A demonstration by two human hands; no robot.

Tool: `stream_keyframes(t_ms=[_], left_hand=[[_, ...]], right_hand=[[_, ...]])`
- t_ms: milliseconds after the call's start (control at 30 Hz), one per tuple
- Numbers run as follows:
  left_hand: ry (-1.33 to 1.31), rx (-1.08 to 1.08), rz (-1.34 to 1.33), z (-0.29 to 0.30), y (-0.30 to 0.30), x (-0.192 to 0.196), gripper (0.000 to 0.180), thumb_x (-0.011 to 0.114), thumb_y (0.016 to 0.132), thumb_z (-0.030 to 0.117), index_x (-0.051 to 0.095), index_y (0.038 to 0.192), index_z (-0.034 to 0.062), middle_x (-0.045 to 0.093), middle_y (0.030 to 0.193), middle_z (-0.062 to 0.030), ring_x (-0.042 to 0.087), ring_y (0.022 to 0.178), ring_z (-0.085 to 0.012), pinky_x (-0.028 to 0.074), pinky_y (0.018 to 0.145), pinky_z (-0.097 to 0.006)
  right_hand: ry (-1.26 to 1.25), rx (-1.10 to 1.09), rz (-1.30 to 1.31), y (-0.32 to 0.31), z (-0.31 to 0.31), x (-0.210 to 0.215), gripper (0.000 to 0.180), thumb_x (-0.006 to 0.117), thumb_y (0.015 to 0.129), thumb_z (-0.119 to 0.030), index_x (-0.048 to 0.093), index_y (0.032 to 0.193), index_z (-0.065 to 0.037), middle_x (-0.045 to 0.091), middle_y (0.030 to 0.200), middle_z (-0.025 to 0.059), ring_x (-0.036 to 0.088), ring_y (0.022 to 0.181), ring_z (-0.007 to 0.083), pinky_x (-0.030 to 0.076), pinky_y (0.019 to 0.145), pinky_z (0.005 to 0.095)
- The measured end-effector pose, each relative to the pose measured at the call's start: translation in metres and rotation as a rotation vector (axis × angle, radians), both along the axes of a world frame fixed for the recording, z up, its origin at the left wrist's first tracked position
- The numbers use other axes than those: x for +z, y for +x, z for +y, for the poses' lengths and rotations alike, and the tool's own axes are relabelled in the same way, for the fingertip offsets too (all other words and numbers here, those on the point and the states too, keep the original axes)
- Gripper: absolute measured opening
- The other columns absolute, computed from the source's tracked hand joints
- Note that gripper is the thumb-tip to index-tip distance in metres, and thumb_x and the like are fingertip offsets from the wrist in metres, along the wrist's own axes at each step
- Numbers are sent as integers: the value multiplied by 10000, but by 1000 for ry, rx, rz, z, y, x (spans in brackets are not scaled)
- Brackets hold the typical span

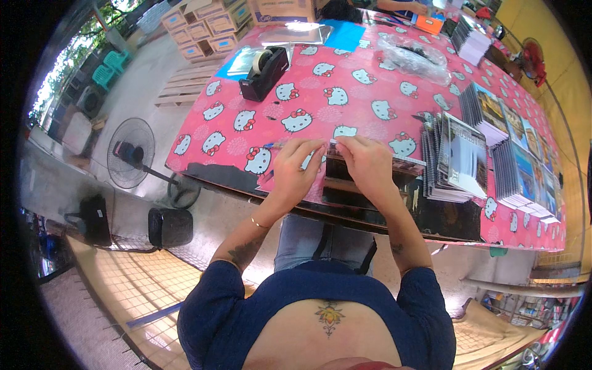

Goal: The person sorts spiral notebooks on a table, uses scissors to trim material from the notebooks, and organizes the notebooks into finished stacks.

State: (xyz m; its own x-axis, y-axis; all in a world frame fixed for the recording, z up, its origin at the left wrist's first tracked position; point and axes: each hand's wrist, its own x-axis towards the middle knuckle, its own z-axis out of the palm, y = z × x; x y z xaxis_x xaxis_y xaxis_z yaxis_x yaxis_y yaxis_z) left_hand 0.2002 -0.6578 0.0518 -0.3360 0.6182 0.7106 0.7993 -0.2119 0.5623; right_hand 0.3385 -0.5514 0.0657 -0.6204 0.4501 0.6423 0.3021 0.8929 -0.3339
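My right hand [368, 163] is closed, with thumb and fingertips pinched at the upper left corner of what looks like a desk calendar [409, 163]. The calendar lies at the table's near edge, its dark side towards me, and my hand hides part of it. Just to the left, my left hand [296, 166] is closed too, fingers curled and tips together near that same corner. Whatever it pinches is too small to make out. A blue pen [269, 146] lies beside my left knuckles. Right of my right hand stands a stack of spiral-bound calendars [459, 157] with photo covers.
More calendar stacks [524, 166] line the right side of the pink patterned table [336, 117]. A black tape dispenser [265, 74], clear plastic wrap [414, 58] and blue sheets [343, 35] lie farther back. A person's hand [419, 8] shows at the far edge. A fan [131, 153] stands left.
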Motion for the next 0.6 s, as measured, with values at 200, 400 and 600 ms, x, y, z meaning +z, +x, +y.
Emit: stream_keyframes(t_ms=[200,400,600], left_hand=[[-6,-66,-67,4,-2,-4,218,686,802,22,658,1018,27,639,908,-132,628,753,-262,493,629,-344],[-250,-374,35,10,-24,21,262,652,839,17,613,1098,23,600,879,-136,625,791,-270,491,704,-326],[-269,-341,239,19,-29,21,184,647,854,60,605,1024,2,582,825,-135,590,741,-278,467,651,-341]], right_hand=[[-31,53,-56,4,0,5,126,607,867,-191,653,925,-89,650,802,81,639,750,285,462,668,407],[-125,85,-61,11,5,-1,157,606,860,-193,646,951,-72,621,980,127,639,782,310,489,731,401],[156,-33,-176,25,5,12,210,617,830,-189,651,1027,-124,626,1055,94,649,876,251,487,795,425]])
